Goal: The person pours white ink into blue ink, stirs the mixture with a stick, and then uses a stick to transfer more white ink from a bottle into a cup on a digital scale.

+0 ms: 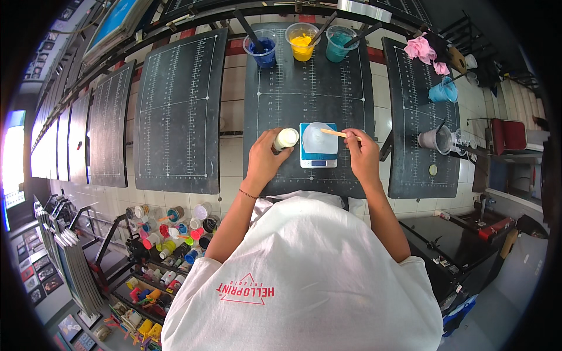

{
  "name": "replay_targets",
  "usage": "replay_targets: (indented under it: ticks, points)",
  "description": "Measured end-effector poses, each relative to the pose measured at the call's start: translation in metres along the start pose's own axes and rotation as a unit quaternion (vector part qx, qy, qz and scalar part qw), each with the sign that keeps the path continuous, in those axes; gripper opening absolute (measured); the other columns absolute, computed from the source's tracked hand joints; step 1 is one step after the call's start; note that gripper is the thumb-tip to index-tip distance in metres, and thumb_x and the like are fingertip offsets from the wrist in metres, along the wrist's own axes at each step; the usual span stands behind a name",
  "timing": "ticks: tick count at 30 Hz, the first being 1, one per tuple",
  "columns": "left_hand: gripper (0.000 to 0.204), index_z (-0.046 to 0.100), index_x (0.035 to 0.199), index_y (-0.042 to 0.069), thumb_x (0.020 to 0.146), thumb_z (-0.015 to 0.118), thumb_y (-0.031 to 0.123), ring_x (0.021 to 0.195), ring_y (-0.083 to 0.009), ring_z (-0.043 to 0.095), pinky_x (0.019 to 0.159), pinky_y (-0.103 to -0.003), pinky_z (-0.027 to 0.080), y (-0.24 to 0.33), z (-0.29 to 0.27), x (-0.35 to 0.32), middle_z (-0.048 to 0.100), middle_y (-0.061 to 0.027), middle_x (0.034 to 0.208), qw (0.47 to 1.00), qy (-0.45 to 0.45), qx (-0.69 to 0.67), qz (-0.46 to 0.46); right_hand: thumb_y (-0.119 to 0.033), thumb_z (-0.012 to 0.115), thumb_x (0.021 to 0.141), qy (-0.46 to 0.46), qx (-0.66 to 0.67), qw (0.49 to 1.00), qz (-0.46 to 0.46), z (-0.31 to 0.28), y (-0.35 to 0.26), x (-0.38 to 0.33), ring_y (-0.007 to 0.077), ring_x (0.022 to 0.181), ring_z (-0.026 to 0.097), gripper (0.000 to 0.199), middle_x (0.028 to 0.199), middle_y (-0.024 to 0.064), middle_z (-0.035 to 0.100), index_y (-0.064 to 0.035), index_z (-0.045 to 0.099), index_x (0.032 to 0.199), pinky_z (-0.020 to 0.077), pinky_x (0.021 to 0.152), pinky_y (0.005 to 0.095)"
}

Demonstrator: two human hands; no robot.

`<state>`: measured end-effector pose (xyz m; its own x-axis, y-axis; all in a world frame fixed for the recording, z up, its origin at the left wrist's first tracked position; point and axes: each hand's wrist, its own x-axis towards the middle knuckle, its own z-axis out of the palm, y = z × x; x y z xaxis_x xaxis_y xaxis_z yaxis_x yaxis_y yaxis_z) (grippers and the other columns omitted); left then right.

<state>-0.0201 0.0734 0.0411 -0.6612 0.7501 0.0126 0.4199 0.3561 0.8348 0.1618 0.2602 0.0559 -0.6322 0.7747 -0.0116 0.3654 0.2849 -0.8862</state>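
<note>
My left hand [266, 157] is closed around a small jar [286, 138] with pale yellowish contents, held just left of a small digital scale [319, 163]. On the scale's blue top rests a translucent white plastic cup [316, 145]. Between the fingers of my right hand [364, 153] is a flat wooden stick [335, 133], its tip reaching over the cup's rim. What the cup holds is hard to make out.
Along the far edge of the black gridded board stand cups of blue [264, 58], yellow [302, 49] and teal paint [336, 50], each with a stirrer. The right board [410, 169] bears a grey cup [433, 140] and a light-blue cup [443, 90]. Many-coloured jars [175, 231] crowd the lower left.
</note>
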Motion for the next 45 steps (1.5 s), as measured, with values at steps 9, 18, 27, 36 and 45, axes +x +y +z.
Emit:
replay_targets:
  ticks: [9, 18, 27, 36, 45]
  points:
    - [0.049, 0.065, 0.124, 0.002, 0.079, 0.082, 0.014, 0.077, -0.0228, 0.065, 0.071, -0.033, 0.054, 0.0, 0.0, -0.001, 0.067, -0.0103, 0.103, 1.0, 0.001, 0.002, 0.001, -0.022, 0.057, 0.106, -0.009, 0.002, 1.0, 0.028, -0.001, -0.004, 0.0, 0.0102, 0.075, 0.064, 0.028, 0.082, 0.0051, 0.07, 0.0004, 0.073, 0.108, 0.0517, 0.069, 0.0253]
    - [0.048, 0.065, 0.123, 0.002, 0.079, 0.083, 0.014, 0.077, -0.0228, 0.066, 0.071, -0.034, 0.054, 0.0, -0.001, -0.001, 0.067, -0.0102, 0.101, 1.0, -0.003, 0.008, -0.012, -0.023, 0.057, 0.106, -0.007, 0.045, 0.998, 0.044, -0.003, -0.004, 0.0, 0.008, 0.073, 0.061, 0.028, 0.083, 0.0028, 0.069, 0.0004, 0.073, 0.108, 0.05, 0.069, 0.0234]
    - [0.047, 0.065, 0.121, 0.003, 0.079, 0.083, 0.015, 0.077, -0.0234, 0.066, 0.071, -0.035, 0.054, 0.0, -0.002, -0.002, 0.066, -0.0105, 0.099, 1.0, -0.005, 0.012, -0.021, -0.022, 0.056, 0.105, -0.008, 0.029, 0.997, 0.072, -0.006, -0.002, 0.001, 0.0075, 0.071, 0.059, 0.027, 0.08, 0.0018, 0.067, 0.0003, 0.072, 0.106, 0.0476, 0.065, 0.0235]
    - [0.045, 0.065, 0.12, 0.004, 0.079, 0.083, 0.015, 0.077, -0.0239, 0.065, 0.071, -0.035, 0.053, -0.011, 0.002, -0.003, 0.066, -0.0105, 0.1, 1.0, 0.003, 0.019, -0.023, -0.022, 0.058, 0.099, -0.039, -0.062, 0.993, 0.096, -0.005, 0.017, 0.0, 0.0182, 0.064, 0.064, 0.026, 0.076, 0.0097, 0.071, -0.0024, 0.075, 0.099, 0.0472, 0.061, 0.0337]
    - [0.044, 0.065, 0.12, 0.004, 0.08, 0.083, 0.012, 0.081, -0.0231, 0.066, 0.072, -0.035, 0.054, -0.029, 0.009, -0.003, 0.065, -0.011, 0.108, 0.999, 0.006, 0.034, -0.036, -0.022, 0.057, 0.098, -0.085, -0.12, 0.984, 0.096, -0.005, 0.006, 0.002, 0.0204, 0.067, 0.067, 0.028, 0.076, 0.0106, 0.071, -0.0005, 0.074, 0.098, 0.0499, 0.065, 0.0341]
